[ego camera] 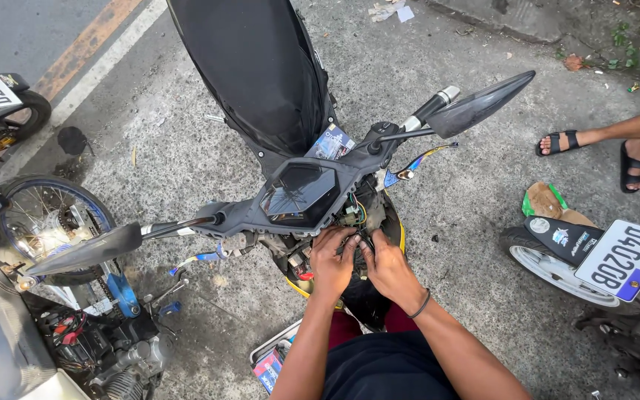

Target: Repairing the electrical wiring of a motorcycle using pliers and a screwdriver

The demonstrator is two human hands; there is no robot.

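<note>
**Both hands deep in a scooter's open front wiring**

Both forearms reach forward and upward from the bottom of the view, converging under the scooter's handlebar. The left hand (pixel 332 265) is bent at the knuckles, fingers curled down into the exposed wiring (pixel 355 215) just below the instrument cluster (pixel 299 194); its fingertips are buried among the cables, so whether they pinch one cannot be told. The right hand (pixel 388 268) lies just beside it, nearly touching, fingers likewise hooked into the same dark cavity — it presses on or grips something there, but the thing itself is hidden. A dark band sits on the right wrist (pixel 421 304).

The wiring sits directly above the fingertips, a small bundle with green and yellow strands against the stripped headstock. Above the hands the grey handlebar cover (pixel 246 215) spans left and right, each end carrying a dark mirror (pixel 475 107). Beyond it the black seat (pixel 253 67) stretches away.

Below the left forearm, near the elbow, a shallow tray (pixel 275 355) lies on the concrete, holding small coloured packets — the contents are too small to tell further. Far to the right of the right hand, another person's sandalled feet (pixel 594 148) stand by a second scooter's rear plate (pixel 624 259). Left of the left hand stands a spoked wheel (pixel 46 218).
</note>
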